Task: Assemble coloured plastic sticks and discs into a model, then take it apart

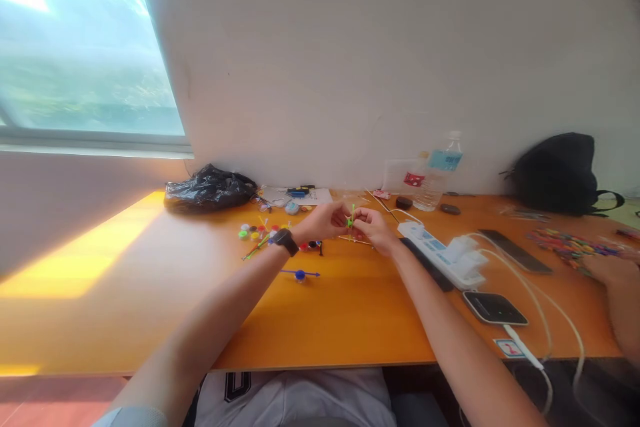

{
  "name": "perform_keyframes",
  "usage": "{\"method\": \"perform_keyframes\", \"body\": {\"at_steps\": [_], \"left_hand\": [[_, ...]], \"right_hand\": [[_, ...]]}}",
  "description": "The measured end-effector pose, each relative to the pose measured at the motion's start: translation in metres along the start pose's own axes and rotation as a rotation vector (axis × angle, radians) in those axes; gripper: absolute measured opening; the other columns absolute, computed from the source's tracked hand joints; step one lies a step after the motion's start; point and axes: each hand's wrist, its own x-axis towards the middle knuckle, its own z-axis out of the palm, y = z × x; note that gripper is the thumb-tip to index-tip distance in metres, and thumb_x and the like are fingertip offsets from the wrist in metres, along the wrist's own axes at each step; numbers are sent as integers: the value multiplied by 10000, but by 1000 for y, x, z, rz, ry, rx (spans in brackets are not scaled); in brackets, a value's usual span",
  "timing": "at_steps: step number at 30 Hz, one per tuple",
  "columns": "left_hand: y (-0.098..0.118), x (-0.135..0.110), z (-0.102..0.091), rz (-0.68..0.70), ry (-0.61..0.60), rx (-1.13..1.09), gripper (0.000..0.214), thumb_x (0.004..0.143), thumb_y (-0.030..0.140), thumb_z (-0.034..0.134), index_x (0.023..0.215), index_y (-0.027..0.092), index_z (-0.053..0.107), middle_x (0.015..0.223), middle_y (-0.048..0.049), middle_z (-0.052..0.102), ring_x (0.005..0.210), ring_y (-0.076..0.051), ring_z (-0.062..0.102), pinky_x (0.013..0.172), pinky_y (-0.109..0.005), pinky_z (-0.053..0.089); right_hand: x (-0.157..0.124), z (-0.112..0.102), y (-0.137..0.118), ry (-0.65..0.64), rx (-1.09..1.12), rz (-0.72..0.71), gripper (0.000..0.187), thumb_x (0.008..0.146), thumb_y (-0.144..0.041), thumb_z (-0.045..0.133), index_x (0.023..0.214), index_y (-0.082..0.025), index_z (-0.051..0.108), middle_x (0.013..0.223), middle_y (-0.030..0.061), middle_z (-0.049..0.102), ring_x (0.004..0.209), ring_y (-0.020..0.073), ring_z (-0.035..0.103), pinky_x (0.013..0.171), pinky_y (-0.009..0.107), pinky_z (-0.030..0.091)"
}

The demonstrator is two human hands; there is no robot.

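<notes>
Both my hands meet over the middle of the orange table. My left hand, with a dark watch on its wrist, and my right hand pinch a small green stick-and-connector piece between their fingertips. Just below lie thin sticks on the table. Left of my hands is a scatter of small coloured round connectors and sticks. A blue connector with a blue stick through it lies nearer to me.
A black plastic bag sits at the back left. A white power strip with cables, a phone, a water bottle and a black backpack are to the right. Another person's hand rests by colourful pieces at far right.
</notes>
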Motion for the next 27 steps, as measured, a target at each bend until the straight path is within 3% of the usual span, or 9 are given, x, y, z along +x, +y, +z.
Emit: {"method": "perform_keyframes", "body": {"at_steps": [4, 8, 10, 15, 20, 27], "left_hand": [[-6, -4, -2, -23, 3, 54, 238, 742, 205, 790, 878, 147, 604, 739, -8, 690, 688, -129, 667, 627, -215, 505], [-13, -8, -6, -20, 9, 212, 169, 709, 172, 755, 795, 150, 611, 729, -1, 681, 662, -120, 626, 581, -200, 442], [-16, -10, -8, -55, -37, 288, 161, 682, 153, 750, 802, 148, 642, 735, -6, 687, 660, -127, 623, 579, -205, 437], [-23, -15, -10, -160, -224, 299, 286, 702, 107, 690, 978, 154, 745, 762, -16, 729, 680, -144, 669, 611, -210, 474], [-27, -16, -11, -270, -270, 308, 199, 657, 149, 791, 855, 149, 780, 713, -26, 733, 601, -137, 637, 554, -208, 450], [-22, -16, -16, -283, -257, 392, 193, 711, 225, 800, 895, 171, 827, 732, -28, 742, 532, -119, 600, 518, -212, 432]], "right_hand": [[2, 7, 11, -99, -147, -37, 177, 796, -361, 600, 871, -220, 524, 654, -65, 496, 548, 106, 429, 538, 227, 361], [6, 9, 25, -93, -412, -130, 98, 886, -280, 498, 914, -212, 563, 793, -13, 605, 713, 148, 540, 672, 249, 424], [6, 7, 30, -101, -583, -114, 116, 902, -250, 500, 886, -206, 606, 838, 14, 652, 778, 170, 577, 716, 258, 429], [2, -5, 28, -38, -963, -13, 120, 898, -276, 608, 848, -190, 675, 749, 28, 659, 656, 163, 559, 619, 255, 351], [2, -16, 20, 142, -1136, -90, 101, 931, -253, 621, 930, -192, 701, 932, 65, 712, 811, 185, 619, 649, 266, 339], [2, -21, 25, 62, -1249, -40, 67, 930, -202, 660, 879, -195, 703, 966, 62, 702, 876, 197, 633, 687, 278, 340]]}}
